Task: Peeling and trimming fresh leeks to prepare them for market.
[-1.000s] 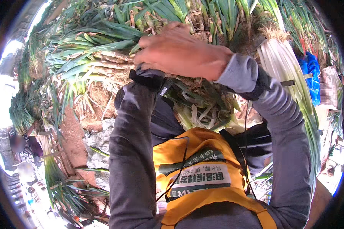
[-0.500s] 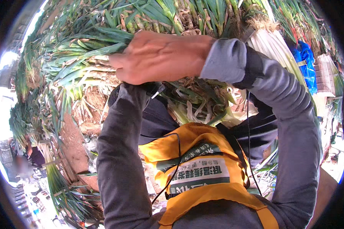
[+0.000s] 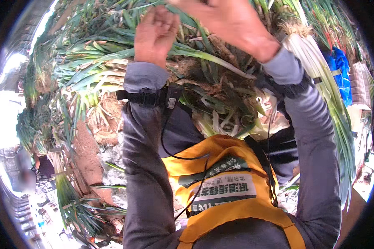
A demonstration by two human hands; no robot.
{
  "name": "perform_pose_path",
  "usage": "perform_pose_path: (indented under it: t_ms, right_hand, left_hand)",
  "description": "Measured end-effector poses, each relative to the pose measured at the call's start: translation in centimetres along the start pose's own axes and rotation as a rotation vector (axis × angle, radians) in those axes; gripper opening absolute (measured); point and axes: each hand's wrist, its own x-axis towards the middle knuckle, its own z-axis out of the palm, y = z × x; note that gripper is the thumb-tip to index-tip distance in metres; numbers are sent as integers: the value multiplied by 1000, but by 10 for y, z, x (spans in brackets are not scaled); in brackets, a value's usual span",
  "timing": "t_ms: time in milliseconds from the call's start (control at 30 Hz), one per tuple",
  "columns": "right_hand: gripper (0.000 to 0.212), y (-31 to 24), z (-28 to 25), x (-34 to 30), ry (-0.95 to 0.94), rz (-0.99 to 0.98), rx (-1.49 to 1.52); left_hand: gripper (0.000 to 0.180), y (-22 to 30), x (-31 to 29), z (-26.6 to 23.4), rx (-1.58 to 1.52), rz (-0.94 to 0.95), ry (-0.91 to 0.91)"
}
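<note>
My left hand (image 3: 156, 35) is raised over a pile of leeks, its fingers curled in. Whatever may be inside them is hidden. A single leek (image 3: 220, 62) with a pale stem slants past just below that hand, toward the right. Higher up and to the right, my right hand (image 3: 232, 27) is smeared by motion, its fingers partly beyond the picture's upper edge. Beneath both hands lie loose leeks with dry, brownish outer leaves (image 3: 220, 93). Another heap of green leeks (image 3: 91, 62) lies to the left.
A long bundle of white-stemmed leeks (image 3: 305, 58) lies at my right forearm. Past it are blue plastic (image 3: 340, 74) and a pale crate-like stack (image 3: 361, 83). Bare reddish soil (image 3: 87, 153) shows at the left, near a tied leek bundle (image 3: 64, 186). My orange apron (image 3: 220, 151) covers my lap.
My right hand, which crossed over to the left in front of the other hand, has swung up and right. My left hand has risen into sight. The slanting leek now shows.
</note>
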Motion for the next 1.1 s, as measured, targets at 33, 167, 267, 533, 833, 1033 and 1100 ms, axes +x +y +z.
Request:
perform_pose_path:
  t_ms: [33, 167, 267, 533, 833, 1033, 1100]
  right_hand:
    - [32, 3, -9, -14, 25, 144, -104]
    - [22, 33, -4, -75, -95, 431, -150]
    - [20, 26, 22, -96, -133, 636, 285]
    - [23, 23, 64, -87, -260, 539, 491]
    - [17, -37, 71, -97, 248, 480, 142]
    - [18, -74, 108, -130, 18, 391, 146]
    - [18, -70, 118, -135, 18, 431, 118]
  left_hand:
    - [25, 4, 1, 15, -38, 94, 121]
    - [39, 31, -16, 32, -238, 254, 180]
    - [41, 42, -23, 22, -394, 288, 163]
    - [51, 27, -27, 28, -519, 300, 213]
    - [41, 37, -10, -25, -128, 474, 381]
    - [42, 33, -3, -40, -203, 499, 532]
    - [43, 25, 0, -26, -188, 500, 619]
